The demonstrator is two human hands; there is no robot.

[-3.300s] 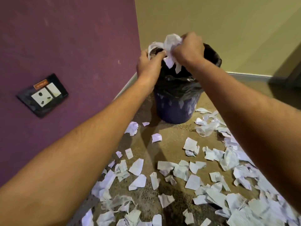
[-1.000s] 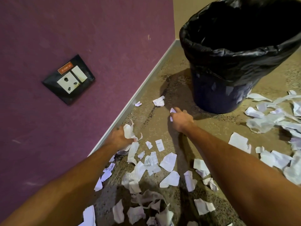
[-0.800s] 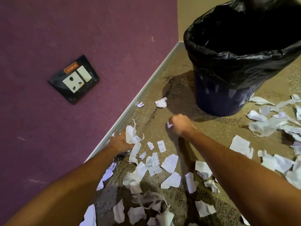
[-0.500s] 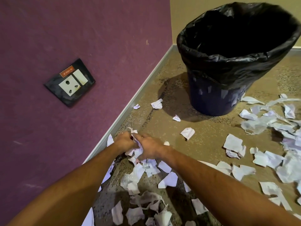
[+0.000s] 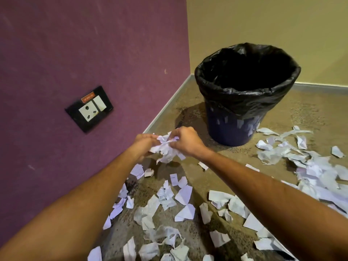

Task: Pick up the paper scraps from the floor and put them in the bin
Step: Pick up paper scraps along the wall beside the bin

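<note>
My left hand [image 5: 144, 145] and my right hand [image 5: 185, 141] together hold a crumpled bunch of white paper scraps [image 5: 166, 149] between them, lifted above the floor. The bunch hangs a little below my fingers. The bin [image 5: 237, 127], dark blue with a black liner [image 5: 244, 95], stands in the corner ahead and to the right of my hands, its mouth open and dark inside. Several torn white scraps [image 5: 183, 194] lie scattered on the brown floor under and behind my arms.
A thick spread of scraps [image 5: 312, 172] covers the floor at the right. The purple wall on the left carries a black socket plate [image 5: 89, 108]. A yellow wall [image 5: 263, 25] rises behind the bin. A grey skirting [image 5: 165, 106] runs along the wall's foot.
My hands came together over scraps by the left wall, gathered them and rose with the bunch. The view has pulled back and the bin now sits farther off.
</note>
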